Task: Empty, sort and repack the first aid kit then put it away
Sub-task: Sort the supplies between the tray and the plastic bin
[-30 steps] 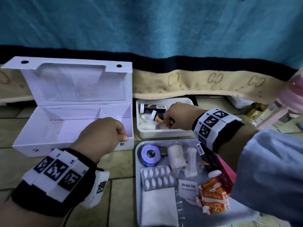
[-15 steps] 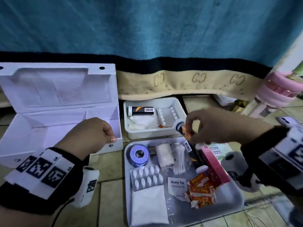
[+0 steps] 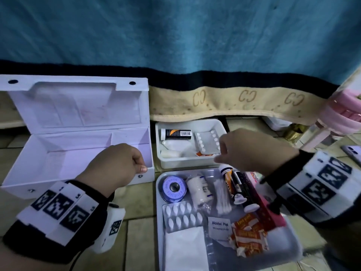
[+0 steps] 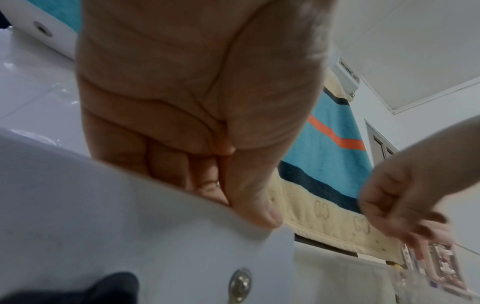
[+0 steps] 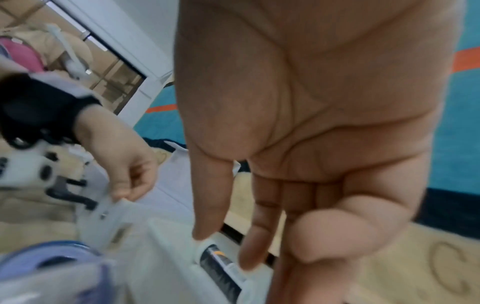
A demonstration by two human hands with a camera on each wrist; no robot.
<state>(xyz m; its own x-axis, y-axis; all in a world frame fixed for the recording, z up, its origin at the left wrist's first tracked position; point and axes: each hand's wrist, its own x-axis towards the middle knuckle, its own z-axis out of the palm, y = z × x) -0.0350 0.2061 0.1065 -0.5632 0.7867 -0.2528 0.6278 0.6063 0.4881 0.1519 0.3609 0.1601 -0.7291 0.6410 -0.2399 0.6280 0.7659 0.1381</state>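
Note:
The white first aid box (image 3: 58, 163) stands open and empty at the left. My left hand (image 3: 136, 165) grips its front wall near the right corner, fingers inside and thumb (image 4: 259, 211) outside. My right hand (image 3: 222, 155) hovers with loose fingers, holding nothing, over the gap between the small white tray (image 3: 187, 164) and the large tray (image 3: 289, 241). Just below it an orange tube (image 3: 227, 178) lies in the large tray beside a dark tube (image 3: 242, 188) and a pink box (image 3: 269, 210). The small tray holds a black-orange tube (image 3: 175, 133) and a blister pack (image 3: 208, 141).
The large tray also holds a tape roll (image 3: 172, 188), a bandage roll (image 3: 197, 187), cotton swabs (image 3: 221, 196), a pill blister (image 3: 181, 216), an alcohol pad (image 3: 219, 225) and orange sachets (image 3: 248, 235). A blue blanket (image 3: 175, 36) hangs behind. A phone (image 3: 353, 151) lies far right.
My right hand lifted the orange tube out of the small tray, carried it to the large tray and let it go. My left hand kept its hold on the box.

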